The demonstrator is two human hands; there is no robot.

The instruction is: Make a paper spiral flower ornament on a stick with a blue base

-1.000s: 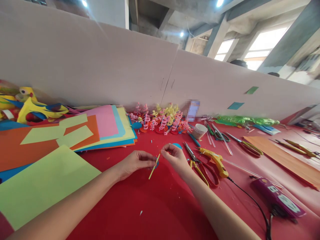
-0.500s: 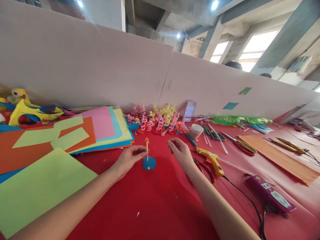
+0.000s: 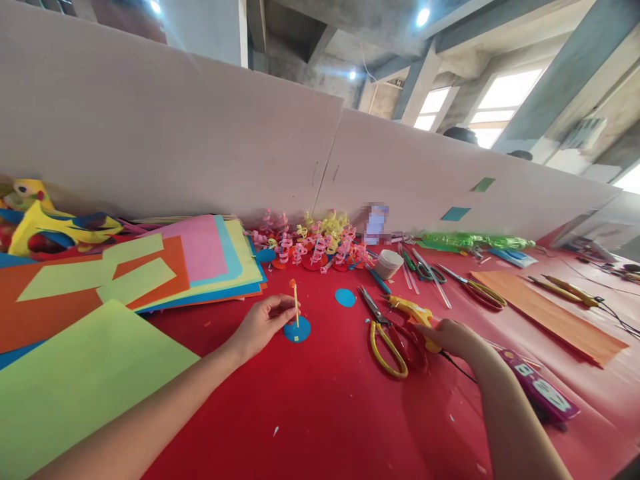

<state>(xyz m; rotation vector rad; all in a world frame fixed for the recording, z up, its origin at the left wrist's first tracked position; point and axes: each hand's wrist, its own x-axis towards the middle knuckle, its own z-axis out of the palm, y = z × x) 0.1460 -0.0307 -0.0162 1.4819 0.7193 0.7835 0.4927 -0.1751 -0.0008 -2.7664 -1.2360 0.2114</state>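
Between the thumb and fingers of my left hand point(image 3: 267, 321) is a thin yellow stick point(image 3: 296, 307) with a small orange tip. It rises, nearly upright, from a blue paper disc point(image 3: 297, 331) on the red table. My right hand point(image 3: 453, 337) is closed around the handle of a yellow hot glue gun point(image 3: 410, 309), which lies on the table with its nozzle pointing left. Scissors with yellow and red handles point(image 3: 383, 323) lie just left of the gun. A second blue disc point(image 3: 345, 297) lies flat between my hands.
Pink and yellow curled-paper pieces point(image 3: 320, 247) stand at the back by the white partition point(image 3: 200, 133). Coloured paper sheets point(image 3: 203, 250) are stacked on the left. A white cup point(image 3: 389, 264), more scissors point(image 3: 480, 290) and a purple box point(image 3: 537, 387) with a cable lie right.
My right hand has moved right, from near the middle to the glue gun's handle. The second blue disc and the yellow-handled scissors are now uncovered. My left hand stays at the stick.
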